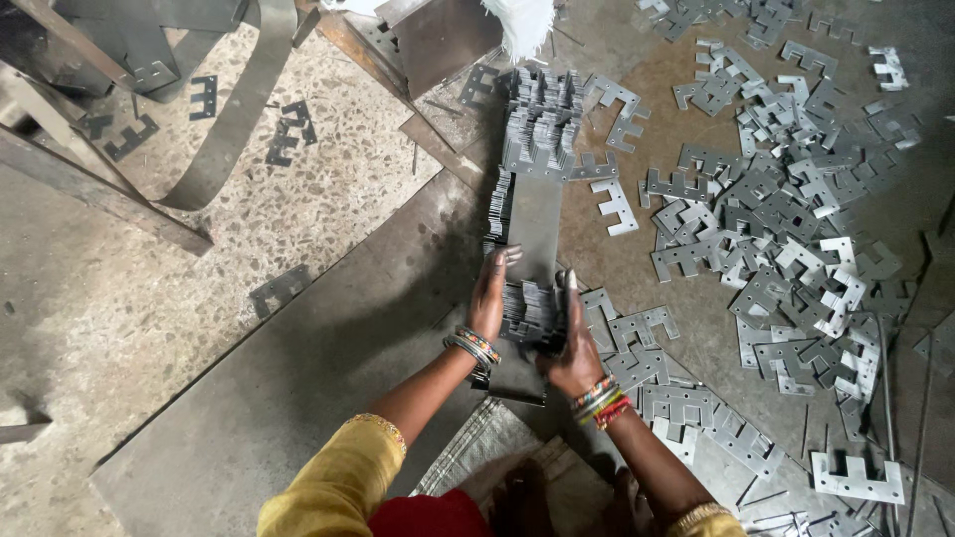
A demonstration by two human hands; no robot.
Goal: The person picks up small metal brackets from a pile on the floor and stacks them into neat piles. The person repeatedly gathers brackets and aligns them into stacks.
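Note:
My left hand point(489, 296) and my right hand point(572, 343) press from both sides on a packed stack of thin grey E-shaped metal stampings point(527, 310) standing on edge on a flat metal sheet point(298, 388). A flat grey plate point(533, 231) lies along the top of the row just beyond my fingers. The row of stacked stampings point(542, 124) runs on away from me. Both wrists wear coloured bangles, and a yellow sleeve covers my left arm.
Several loose E-shaped stampings point(786, 239) lie scattered over the floor to the right. A curved metal strip point(234, 119) and bars lie at upper left on the speckled floor. A woven sack point(477, 452) lies under my arms. Something white point(519, 25) hangs at the top.

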